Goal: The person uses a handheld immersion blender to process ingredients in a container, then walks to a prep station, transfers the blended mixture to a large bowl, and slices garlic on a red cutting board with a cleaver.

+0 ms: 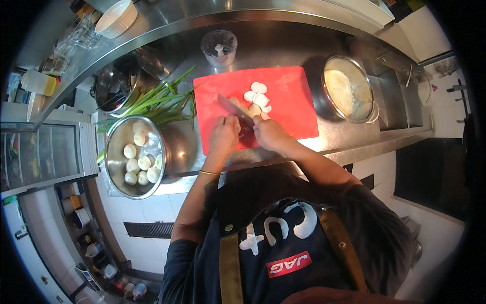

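A kitchen knife [236, 108] is in my right hand [270, 133], its blade slanting toward the far left over a red cutting board [292, 110]. Beside the blade, my left hand [223, 133] is curled at the board's near part, its fingertips on a pale vegetable piece [239, 125] that they mostly cover. To the right of the blade lie several white round slices [259, 99], some overlapping. A browner piece [254, 110] sits close against the knife.
Left of the board, a steel bowl [164, 167] holds several peeled onions [144, 162]. Green onion stalks [159, 99] reach the board's left edge. Behind stands a clear processor cup [219, 51]. A steel pot [325, 89] with pale contents stands right, before a sink [393, 97].
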`<state>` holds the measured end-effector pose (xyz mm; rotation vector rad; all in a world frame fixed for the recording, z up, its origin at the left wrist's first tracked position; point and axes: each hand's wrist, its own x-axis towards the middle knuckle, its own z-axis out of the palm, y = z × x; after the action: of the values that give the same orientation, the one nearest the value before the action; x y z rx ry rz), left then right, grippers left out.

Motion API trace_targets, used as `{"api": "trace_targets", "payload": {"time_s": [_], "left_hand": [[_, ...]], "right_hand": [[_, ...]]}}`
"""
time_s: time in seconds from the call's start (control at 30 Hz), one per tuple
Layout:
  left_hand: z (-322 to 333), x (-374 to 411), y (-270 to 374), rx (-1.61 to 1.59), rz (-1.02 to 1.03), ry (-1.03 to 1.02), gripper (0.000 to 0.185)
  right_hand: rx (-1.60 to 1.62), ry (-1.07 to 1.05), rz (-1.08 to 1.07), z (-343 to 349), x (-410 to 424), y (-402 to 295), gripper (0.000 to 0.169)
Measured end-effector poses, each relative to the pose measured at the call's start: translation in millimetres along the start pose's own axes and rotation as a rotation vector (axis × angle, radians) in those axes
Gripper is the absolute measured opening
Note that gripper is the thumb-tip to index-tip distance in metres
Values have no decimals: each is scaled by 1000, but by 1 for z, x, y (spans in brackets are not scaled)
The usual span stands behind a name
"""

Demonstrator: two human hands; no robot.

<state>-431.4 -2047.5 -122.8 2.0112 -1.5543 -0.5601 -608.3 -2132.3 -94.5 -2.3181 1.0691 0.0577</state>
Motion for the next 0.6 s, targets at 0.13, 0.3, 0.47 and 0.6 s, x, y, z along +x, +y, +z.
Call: {"api": "trace_targets", "payload": {"time_s": [0.13,0.3,0.47,0.6], "left_hand": [[18,12,6,30,311,-50,21],[14,12,12,100,68,-161,25],[18,16,10,214,20,-161,25],[12,14,10,217,67,-142,27]], "right_hand": [[-80,74,-18,-19,-2,14,20],[-148,51,-70,-7,-17,12,21],[-58,121,-132,-8,-23,4,22],[-60,102,-111,-5,-18,6,23]]}}
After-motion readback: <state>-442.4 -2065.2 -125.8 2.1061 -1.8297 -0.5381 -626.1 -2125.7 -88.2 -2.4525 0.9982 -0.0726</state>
